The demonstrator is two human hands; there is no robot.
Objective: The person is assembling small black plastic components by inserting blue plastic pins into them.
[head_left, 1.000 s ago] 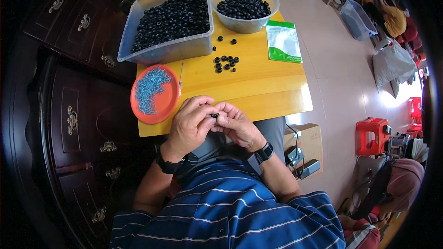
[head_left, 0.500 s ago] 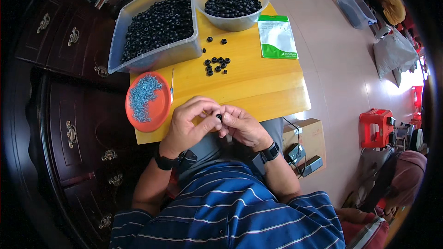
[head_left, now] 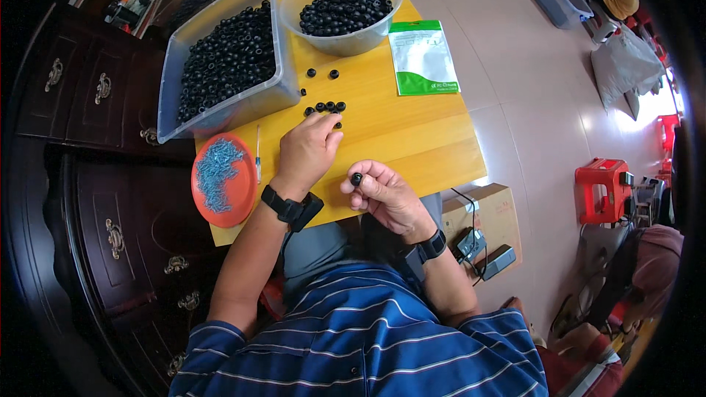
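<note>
My right hand (head_left: 390, 195) pinches a small black bead-like piece (head_left: 357, 179) between thumb and fingertips, just over the table's near edge. Farther forward, my left hand (head_left: 307, 148) reaches over a loose cluster of similar black pieces (head_left: 330, 106) on the yellow table (head_left: 412, 140). Its thumb stands apart from its fingers, whose tips are partly hidden at the cluster; nothing shows held there. Beside my left wrist lies an orange-red plate (head_left: 246, 192) with a heap of small silvery-blue screws (head_left: 219, 173). A thin screwdriver (head_left: 258, 162) lies between plate and hand.
A rectangular clear bin (head_left: 168, 103) and a round clear tub (head_left: 393, 18), both holding many black pieces, stand at the back. A green and white pouch (head_left: 423, 59) lies right of them. Dark drawers (head_left: 103, 176) flank the left; a cardboard box (head_left: 500, 213) sits right.
My left hand has left the right hand and moved forward to the cluster of black pieces. The right hand keeps the black piece. The view has shifted slightly.
</note>
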